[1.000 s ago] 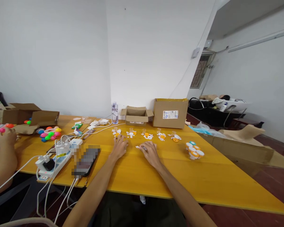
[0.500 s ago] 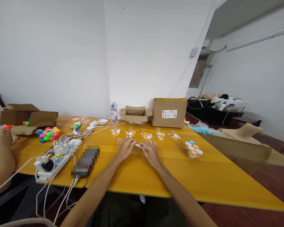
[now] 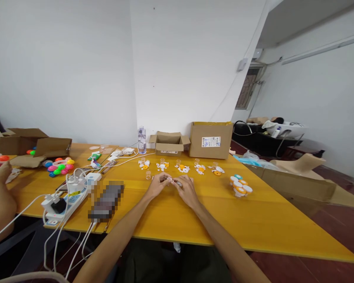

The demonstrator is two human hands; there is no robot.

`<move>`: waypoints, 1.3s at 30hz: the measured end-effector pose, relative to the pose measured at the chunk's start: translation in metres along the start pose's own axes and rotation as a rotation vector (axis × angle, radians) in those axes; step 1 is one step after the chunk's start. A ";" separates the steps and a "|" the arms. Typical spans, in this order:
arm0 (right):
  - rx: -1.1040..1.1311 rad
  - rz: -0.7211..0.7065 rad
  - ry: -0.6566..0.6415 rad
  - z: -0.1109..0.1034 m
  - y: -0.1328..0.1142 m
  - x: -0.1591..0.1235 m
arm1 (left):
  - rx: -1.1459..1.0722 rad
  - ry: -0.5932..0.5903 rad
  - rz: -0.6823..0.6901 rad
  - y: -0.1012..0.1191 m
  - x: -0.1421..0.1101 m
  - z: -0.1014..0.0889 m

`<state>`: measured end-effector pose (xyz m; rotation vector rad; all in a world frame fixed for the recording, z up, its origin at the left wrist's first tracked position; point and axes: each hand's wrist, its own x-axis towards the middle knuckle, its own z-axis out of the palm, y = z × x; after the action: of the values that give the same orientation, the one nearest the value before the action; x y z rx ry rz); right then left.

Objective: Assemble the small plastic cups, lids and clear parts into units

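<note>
Over the middle of the table, my left hand [image 3: 159, 186] pinches a small white plastic piece [image 3: 170, 179] with dark or reddish spots. From the other side my right hand [image 3: 187, 192] closes its fingertips on the same piece; its palm side is hidden, and a small greyish-white part shows by its curled fingers. Just beyond my hands lie groups of small white and orange plastic parts [image 3: 183, 168], each with a clear cup near it. One clear cup [image 3: 148, 175] stands apart, left of my left hand. To the right sits a cluster of clear containers with orange, white and teal lids [image 3: 240, 185].
An open small carton [image 3: 169, 147], a large closed carton [image 3: 211, 140] and a water bottle [image 3: 142, 140] stand at the back. Left are a power strip [image 3: 73, 200] with cables, a blurred-out device [image 3: 106, 201], coloured balls [image 3: 60, 167] and another person's hand [image 3: 0, 182].
My fingertips have come closer together around the white piece, which now shows its spotted face. The other person's hand at the left has shifted slightly.
</note>
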<state>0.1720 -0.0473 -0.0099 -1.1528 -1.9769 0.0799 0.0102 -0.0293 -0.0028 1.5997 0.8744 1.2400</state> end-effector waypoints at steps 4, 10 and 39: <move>-0.006 -0.013 -0.011 0.002 0.002 -0.001 | -0.034 -0.025 -0.016 0.002 -0.001 0.000; -0.013 -0.020 -0.007 0.002 0.004 -0.001 | -0.084 -0.080 -0.052 0.003 -0.001 -0.001; -0.195 -0.105 -0.034 0.005 0.004 -0.002 | -0.107 -0.084 -0.091 0.002 -0.001 -0.001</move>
<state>0.1721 -0.0447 -0.0162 -1.1740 -2.1073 -0.1520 0.0089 -0.0302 -0.0014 1.5000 0.8058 1.1290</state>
